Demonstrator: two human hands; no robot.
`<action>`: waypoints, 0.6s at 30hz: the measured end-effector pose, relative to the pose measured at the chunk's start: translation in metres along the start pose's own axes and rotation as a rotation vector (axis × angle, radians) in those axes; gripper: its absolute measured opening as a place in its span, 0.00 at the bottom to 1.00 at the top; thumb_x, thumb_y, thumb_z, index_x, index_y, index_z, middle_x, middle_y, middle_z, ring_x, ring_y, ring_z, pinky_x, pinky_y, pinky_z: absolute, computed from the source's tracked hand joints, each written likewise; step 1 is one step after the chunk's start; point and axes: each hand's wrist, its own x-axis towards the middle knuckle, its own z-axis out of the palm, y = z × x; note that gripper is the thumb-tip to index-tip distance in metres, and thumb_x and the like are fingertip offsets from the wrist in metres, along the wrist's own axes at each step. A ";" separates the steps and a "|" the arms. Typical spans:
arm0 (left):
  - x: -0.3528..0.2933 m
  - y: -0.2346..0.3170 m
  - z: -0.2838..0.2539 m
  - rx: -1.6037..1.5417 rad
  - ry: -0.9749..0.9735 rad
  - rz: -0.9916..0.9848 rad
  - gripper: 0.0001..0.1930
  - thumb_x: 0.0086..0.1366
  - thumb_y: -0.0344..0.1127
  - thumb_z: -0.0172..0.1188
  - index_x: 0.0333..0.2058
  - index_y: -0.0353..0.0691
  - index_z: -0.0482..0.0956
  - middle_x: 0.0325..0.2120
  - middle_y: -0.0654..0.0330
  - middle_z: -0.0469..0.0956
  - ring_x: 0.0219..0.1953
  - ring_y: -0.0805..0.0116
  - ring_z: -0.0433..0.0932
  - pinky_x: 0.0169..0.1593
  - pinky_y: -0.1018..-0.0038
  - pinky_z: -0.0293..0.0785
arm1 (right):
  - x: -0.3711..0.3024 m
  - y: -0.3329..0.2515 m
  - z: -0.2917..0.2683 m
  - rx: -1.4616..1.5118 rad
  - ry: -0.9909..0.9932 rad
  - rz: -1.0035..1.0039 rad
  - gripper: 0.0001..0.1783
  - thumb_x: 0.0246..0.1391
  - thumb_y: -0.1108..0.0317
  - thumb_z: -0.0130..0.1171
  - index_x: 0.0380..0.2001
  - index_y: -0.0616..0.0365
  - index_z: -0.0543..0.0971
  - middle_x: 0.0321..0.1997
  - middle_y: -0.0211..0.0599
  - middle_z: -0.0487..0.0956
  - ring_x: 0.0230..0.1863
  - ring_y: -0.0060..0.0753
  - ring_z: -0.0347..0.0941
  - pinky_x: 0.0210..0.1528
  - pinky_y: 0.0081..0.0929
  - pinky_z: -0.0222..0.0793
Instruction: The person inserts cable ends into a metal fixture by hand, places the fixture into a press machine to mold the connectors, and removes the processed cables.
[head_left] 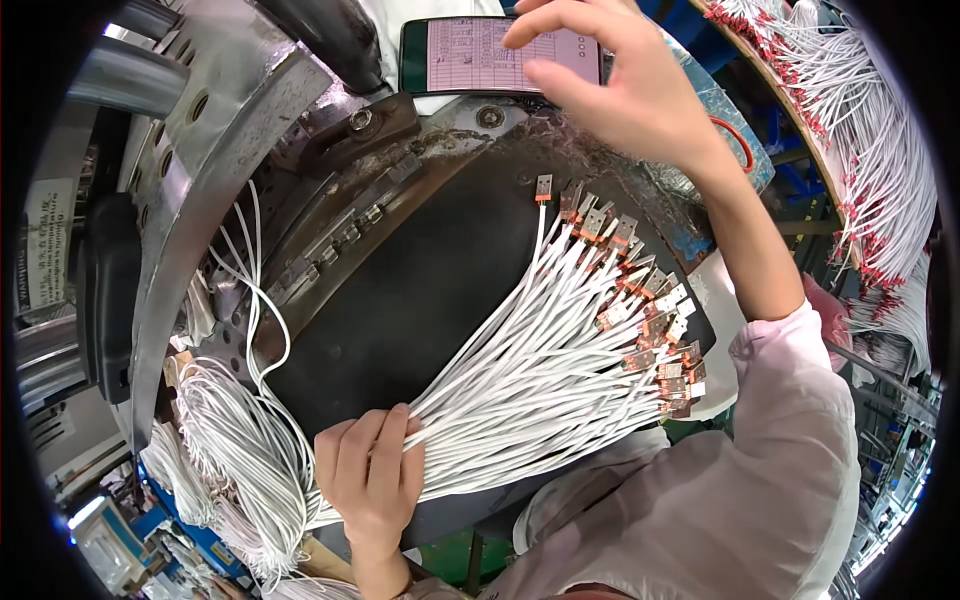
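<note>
A thick bundle of white USB cables (530, 390) fans out across a black work surface (400, 310). Their bare metal plugs (655, 290), with orange-red parts behind them, spread toward the right. Near the left end of the fan, the curled fingers of my left hand (370, 470) press closed over the cables. My right hand (625, 75) is raised at the top, thumb and fingers apart, holding nothing. It hovers over the right part of a phone (465, 55), whose screen shows a pinkish table. Whether a fingertip touches the screen I cannot tell.
Coiled lengths of white cable (240, 450) lie left of my left hand. A metal machine frame (225, 130) rises at the left, with a bolted rail (345, 235) beside the black surface. At the far right, more white cables with red ends (850, 120) are heaped on a curved-looking table.
</note>
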 end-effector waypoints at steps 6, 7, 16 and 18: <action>-0.015 -0.003 0.007 -0.428 0.610 -0.096 0.07 0.70 0.30 0.56 0.40 0.32 0.77 0.33 0.52 0.76 0.29 0.71 0.72 0.29 0.75 0.68 | -0.032 -0.112 -0.021 0.608 -0.896 -0.375 0.17 0.60 0.61 0.62 0.47 0.58 0.77 0.45 0.38 0.80 0.45 0.40 0.76 0.45 0.40 0.70; -0.017 -0.003 0.002 -0.418 0.635 -0.102 0.07 0.70 0.30 0.56 0.40 0.32 0.77 0.33 0.52 0.76 0.29 0.71 0.72 0.29 0.75 0.68 | -0.036 -0.115 -0.028 0.644 -0.810 -0.367 0.17 0.60 0.61 0.62 0.47 0.58 0.77 0.45 0.38 0.80 0.45 0.40 0.76 0.45 0.40 0.70; 0.066 0.001 -0.064 -1.157 -0.732 -0.390 0.13 0.68 0.28 0.60 0.48 0.27 0.78 0.21 0.65 0.74 0.22 0.82 0.68 0.25 0.82 0.63 | -0.032 -0.070 -0.093 0.669 -0.863 0.317 0.20 0.63 0.58 0.61 0.48 0.64 0.79 0.38 0.34 0.83 0.37 0.27 0.79 0.37 0.28 0.74; 0.086 0.036 -0.030 -1.393 -0.708 -0.435 0.16 0.71 0.31 0.57 0.52 0.26 0.75 0.20 0.65 0.73 0.19 0.81 0.67 0.23 0.82 0.61 | -0.021 -0.062 -0.089 0.747 -0.735 0.212 0.22 0.64 0.55 0.59 0.50 0.64 0.80 0.42 0.34 0.83 0.41 0.26 0.78 0.42 0.27 0.73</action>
